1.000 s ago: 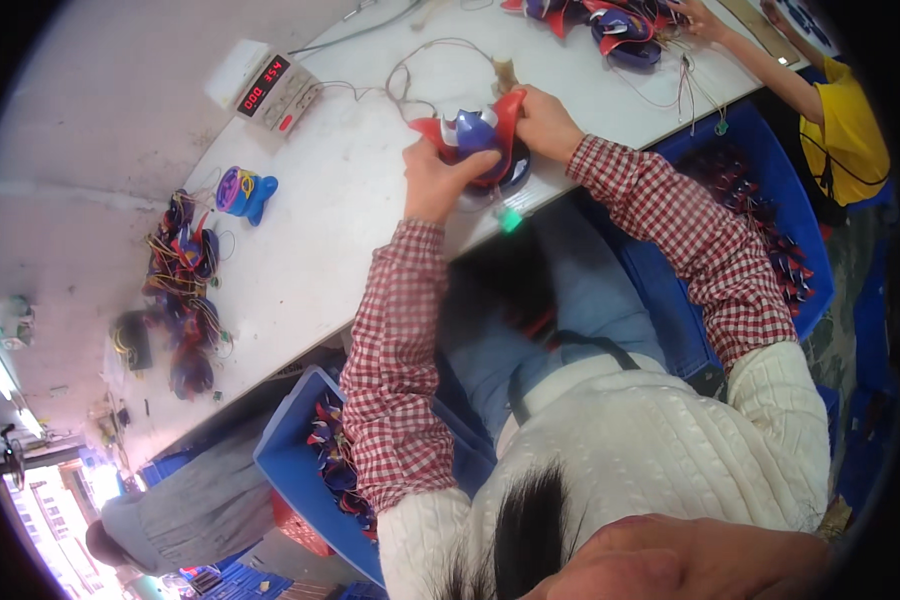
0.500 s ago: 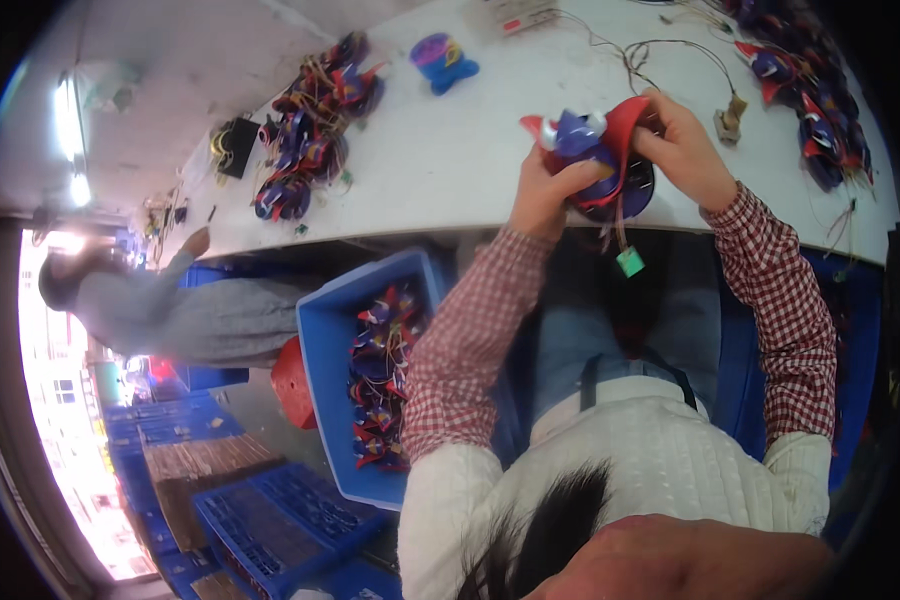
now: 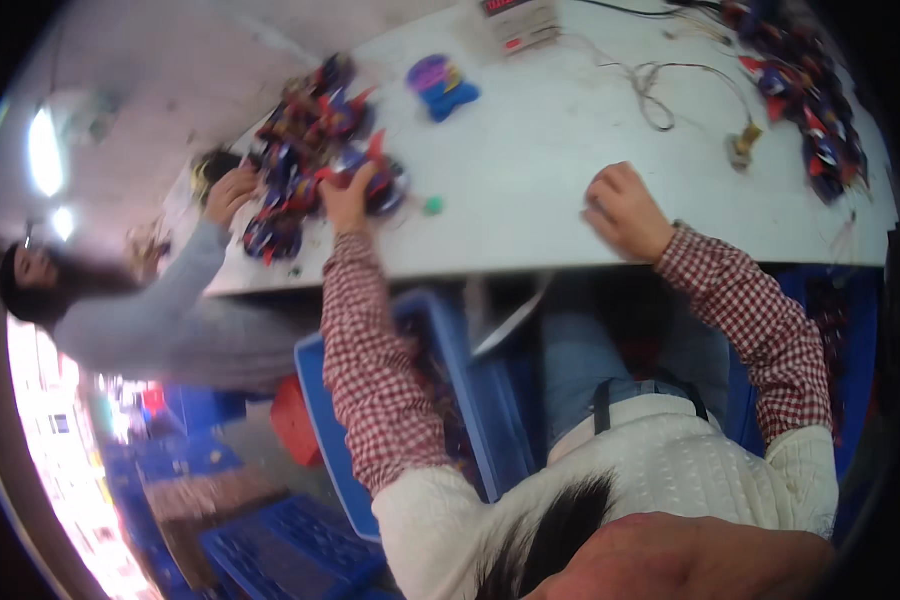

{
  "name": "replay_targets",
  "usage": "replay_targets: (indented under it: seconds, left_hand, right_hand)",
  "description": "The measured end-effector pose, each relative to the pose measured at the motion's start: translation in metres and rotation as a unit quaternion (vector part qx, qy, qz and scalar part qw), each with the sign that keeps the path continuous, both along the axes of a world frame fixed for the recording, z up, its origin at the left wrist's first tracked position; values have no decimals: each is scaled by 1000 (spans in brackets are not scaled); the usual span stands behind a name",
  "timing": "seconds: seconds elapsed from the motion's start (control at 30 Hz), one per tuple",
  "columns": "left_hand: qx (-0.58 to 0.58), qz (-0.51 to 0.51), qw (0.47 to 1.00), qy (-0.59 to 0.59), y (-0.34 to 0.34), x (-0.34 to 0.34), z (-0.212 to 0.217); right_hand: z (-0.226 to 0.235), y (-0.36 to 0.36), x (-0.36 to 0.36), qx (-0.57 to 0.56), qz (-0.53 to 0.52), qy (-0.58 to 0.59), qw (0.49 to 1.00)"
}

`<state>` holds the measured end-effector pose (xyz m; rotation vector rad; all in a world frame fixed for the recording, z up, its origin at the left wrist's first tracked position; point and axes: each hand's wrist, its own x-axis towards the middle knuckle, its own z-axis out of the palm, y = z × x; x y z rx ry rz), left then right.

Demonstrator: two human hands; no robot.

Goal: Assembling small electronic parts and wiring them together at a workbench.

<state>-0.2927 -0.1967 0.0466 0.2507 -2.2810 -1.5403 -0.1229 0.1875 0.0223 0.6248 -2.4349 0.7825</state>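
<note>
My left hand (image 3: 348, 203) reaches to the far left and grips a purple and red plastic toy part (image 3: 383, 190) at the near edge of a pile of similar toy parts (image 3: 295, 150). A small green piece (image 3: 432, 205) lies on the table just right of that part. Above the white table (image 3: 510, 170), near its front edge, my right hand (image 3: 627, 215) is loosely closed, fingers curled and slightly blurred. Nothing shows in its fingers.
A co-worker's hand (image 3: 232, 195) touches the pile's left side. Beyond stand a blue and purple toy piece (image 3: 440, 88) and a box-shaped device (image 3: 518, 28). A cabled metal part (image 3: 743, 147) and more toy parts (image 3: 825, 140) lie right. A blue bin (image 3: 462, 365) stands below my left forearm.
Both hands held the toy part in front of me. My left hand has carried it left to the pile, while my right hand has let go and moved slightly nearer. The co-worker's hand has moved to the pile.
</note>
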Motion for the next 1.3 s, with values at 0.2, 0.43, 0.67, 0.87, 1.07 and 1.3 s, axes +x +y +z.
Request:
replay_targets:
  seconds: [0.2, 0.43, 0.67, 0.87, 1.07, 1.3]
  left_hand:
    - [68, -116, 987, -87, -76, -69, 4]
    - [-285, 57, 951, -102, -69, -87, 8]
    - [-108, -193, 975, -26, 40, 44, 21]
    - [-159, -725, 663, 94, 289, 155, 50]
    - [-312, -631, 598, 383, 510, 144, 19]
    - [-446, -696, 551, 116, 566, 137, 23]
  right_hand:
    - [-37, -78, -21, 24, -66, 9, 997]
    - [-36, -84, -27, -87, -69, 27, 993]
    - [12, 46, 65, -257, -125, 119, 951]
    - [14, 236, 124, -248, -478, 50, 841]
    - [15, 279, 130, -171, -503, -180, 828]
    - [6, 294, 133, -144, -508, -318, 787]
